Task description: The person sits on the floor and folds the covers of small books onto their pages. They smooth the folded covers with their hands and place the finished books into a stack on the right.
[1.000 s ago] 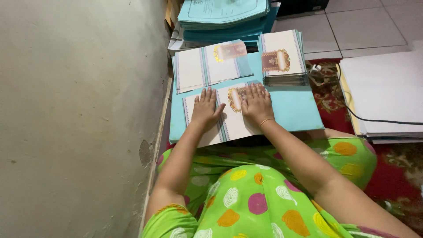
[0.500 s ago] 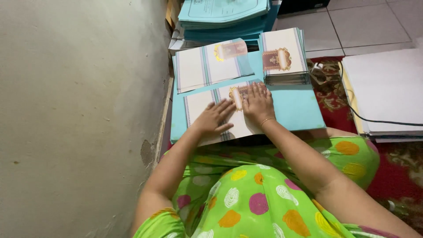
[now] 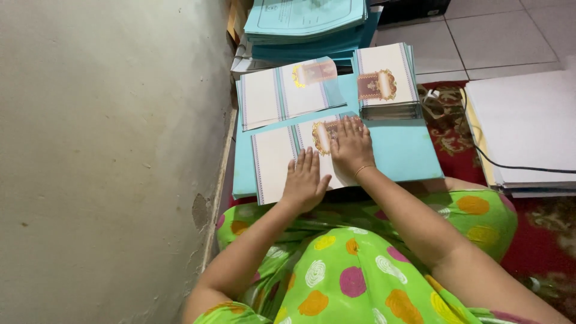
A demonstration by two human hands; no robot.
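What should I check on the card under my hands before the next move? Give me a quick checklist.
1. Left hand flat on the card: ok.
2. Right hand flat on the card: ok.
3. Card fully on the teal board: not ok, its near edge overhangs.
4. Folded stack clear of the hands: ok.
5. Open card pile apart from this card: ok.
6. Crease sharpness: cannot tell.

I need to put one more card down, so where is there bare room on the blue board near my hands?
The blue board is bare to the right of the right hand, below the folded card stack. The left side is crowded: the open card under the left hand, and the open card pile above.
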